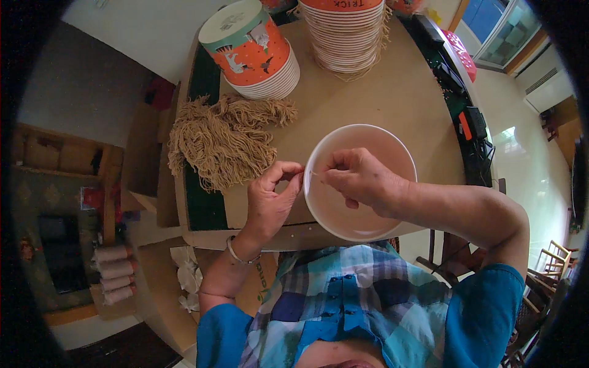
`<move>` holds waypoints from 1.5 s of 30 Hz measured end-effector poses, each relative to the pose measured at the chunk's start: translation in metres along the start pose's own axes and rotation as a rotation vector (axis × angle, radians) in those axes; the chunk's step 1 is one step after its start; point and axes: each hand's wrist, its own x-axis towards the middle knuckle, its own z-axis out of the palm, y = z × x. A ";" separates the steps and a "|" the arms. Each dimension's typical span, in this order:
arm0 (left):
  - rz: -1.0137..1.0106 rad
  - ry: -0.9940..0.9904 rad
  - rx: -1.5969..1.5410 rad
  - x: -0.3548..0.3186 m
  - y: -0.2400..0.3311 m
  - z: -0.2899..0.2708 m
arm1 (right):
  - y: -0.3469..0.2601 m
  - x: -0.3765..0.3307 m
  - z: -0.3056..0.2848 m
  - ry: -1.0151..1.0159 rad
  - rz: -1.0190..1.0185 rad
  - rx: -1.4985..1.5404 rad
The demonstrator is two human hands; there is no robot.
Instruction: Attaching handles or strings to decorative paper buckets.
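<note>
Bucket (392,153) near table (288,235) edge; cord pile (224,141) left; bucket stacks (264,61) behind.

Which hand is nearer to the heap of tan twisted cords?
Left. The left hand is beside the cords, touching the round pale bowl; the right hand is farther, over the bowl.

Home doubling as workroom: wooden chair (555,262), glossy floor (512,159), bucket stacks (343,40).

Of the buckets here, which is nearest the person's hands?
The single bucket with its pale inside showing: left hand at its rim, right hand over its opening. The other buckets are stacked farther back.
</note>
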 end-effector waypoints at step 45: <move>0.056 -0.009 0.088 0.001 0.002 -0.002 | 0.001 0.008 0.003 -0.030 -0.018 0.029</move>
